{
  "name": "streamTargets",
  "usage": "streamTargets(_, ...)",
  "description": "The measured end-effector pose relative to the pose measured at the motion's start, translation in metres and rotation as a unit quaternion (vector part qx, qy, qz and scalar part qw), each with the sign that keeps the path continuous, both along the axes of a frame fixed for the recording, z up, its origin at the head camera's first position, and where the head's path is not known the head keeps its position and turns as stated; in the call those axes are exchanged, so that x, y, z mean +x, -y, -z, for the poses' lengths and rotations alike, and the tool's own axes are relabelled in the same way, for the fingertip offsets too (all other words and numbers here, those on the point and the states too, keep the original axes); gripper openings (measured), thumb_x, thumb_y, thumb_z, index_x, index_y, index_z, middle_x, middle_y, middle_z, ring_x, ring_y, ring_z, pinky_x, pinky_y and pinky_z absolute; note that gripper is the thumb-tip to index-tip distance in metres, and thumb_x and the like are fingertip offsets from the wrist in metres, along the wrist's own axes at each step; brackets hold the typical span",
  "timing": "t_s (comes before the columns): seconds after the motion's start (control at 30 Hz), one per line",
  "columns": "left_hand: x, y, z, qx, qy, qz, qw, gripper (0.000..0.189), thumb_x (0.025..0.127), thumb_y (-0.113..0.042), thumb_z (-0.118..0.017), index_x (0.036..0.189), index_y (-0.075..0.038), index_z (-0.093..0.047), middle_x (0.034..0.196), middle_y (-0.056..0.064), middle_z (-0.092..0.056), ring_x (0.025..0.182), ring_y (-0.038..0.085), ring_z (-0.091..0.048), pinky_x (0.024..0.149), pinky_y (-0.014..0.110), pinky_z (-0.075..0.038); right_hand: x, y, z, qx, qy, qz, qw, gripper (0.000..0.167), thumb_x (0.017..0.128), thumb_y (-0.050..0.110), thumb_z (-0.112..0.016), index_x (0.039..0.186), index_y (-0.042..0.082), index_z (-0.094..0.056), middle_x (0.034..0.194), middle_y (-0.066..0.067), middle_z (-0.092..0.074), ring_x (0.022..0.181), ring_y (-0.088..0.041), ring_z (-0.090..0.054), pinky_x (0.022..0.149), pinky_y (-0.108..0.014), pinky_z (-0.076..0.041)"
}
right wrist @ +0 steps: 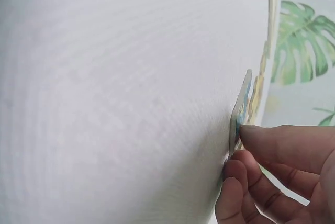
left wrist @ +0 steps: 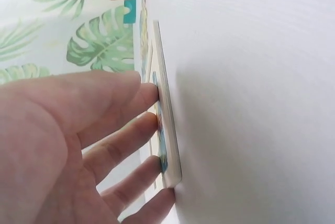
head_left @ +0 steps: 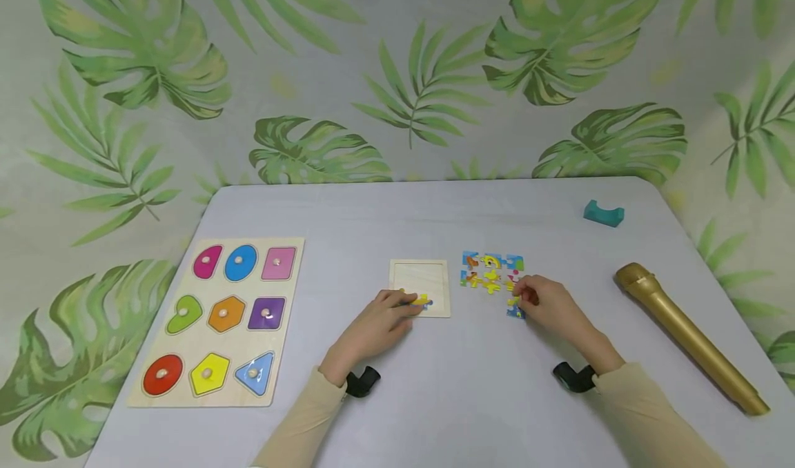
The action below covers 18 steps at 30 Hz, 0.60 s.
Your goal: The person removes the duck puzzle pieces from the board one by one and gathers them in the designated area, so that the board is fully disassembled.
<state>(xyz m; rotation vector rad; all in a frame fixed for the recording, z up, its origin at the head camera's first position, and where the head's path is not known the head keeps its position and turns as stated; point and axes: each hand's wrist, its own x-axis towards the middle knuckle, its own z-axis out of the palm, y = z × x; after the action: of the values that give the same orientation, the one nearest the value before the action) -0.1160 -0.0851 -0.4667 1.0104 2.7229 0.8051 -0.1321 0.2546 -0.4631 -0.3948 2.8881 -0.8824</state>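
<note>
A small square wooden puzzle tray (head_left: 422, 277) lies mid-table, with joined yellow and blue jigsaw pieces (head_left: 424, 300) along its near side. My left hand (head_left: 377, 323) rests its fingertips on these pieces and the tray; its fingers look fairly straight in the left wrist view, one touching the tray's edge. To the right, my right hand (head_left: 553, 306) pinches a blue and yellow jigsaw piece (right wrist: 241, 111) between thumb and fingers, one edge tilted up. Several loose jigsaw pieces (head_left: 491, 280) lie in rows between the tray and my right hand. The fingers partly hide the tray's near left corner.
At the left lies a wooden shape board (head_left: 286, 330) with several coloured knobbed shapes. A gold microphone (head_left: 689, 337) lies at the right, and a teal curved block (head_left: 604, 214) sits at the back right. Leaf-patterned cloth (head_left: 416, 95) hangs behind the table.
</note>
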Motion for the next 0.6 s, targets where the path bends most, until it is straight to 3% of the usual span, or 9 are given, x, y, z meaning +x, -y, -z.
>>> streamTargets(0.27, 0.000, 0.013, 0.004, 0.020, -0.005, 0.014, 0.9997, 0.030, 0.095, -0.010, -0.058, 0.124, -0.004, -0.064, 0.137, 0.014, -0.049, 0.131, 0.031, -0.039, 0.107, 0.043, -0.033, -0.003, 0.012, -0.003, -0.061, -0.011, -0.022, 0.9978, 0.013, 0.084, -0.005, -0.067, 0.096, 0.000, -0.065, 0.083, -0.002, -0.058, 0.076, -0.018, -0.052, 0.065, -0.026, -0.048)
streamTargets(0.6, 0.000, 0.023, 0.002, 0.023, -0.004, 0.009, 0.9997, 0.028, 0.094, -0.009, -0.059, 0.120, -0.003, -0.067, 0.138, 0.016, -0.049, 0.129, 0.032, -0.042, 0.106, 0.044, -0.034, -0.014, 0.078, -0.007, -0.118, 0.026, -0.090, 0.9885, 0.013, 0.084, -0.006, -0.063, 0.095, 0.000, -0.063, 0.088, -0.004, -0.062, 0.079, -0.017, -0.055, 0.070, -0.027, -0.050)
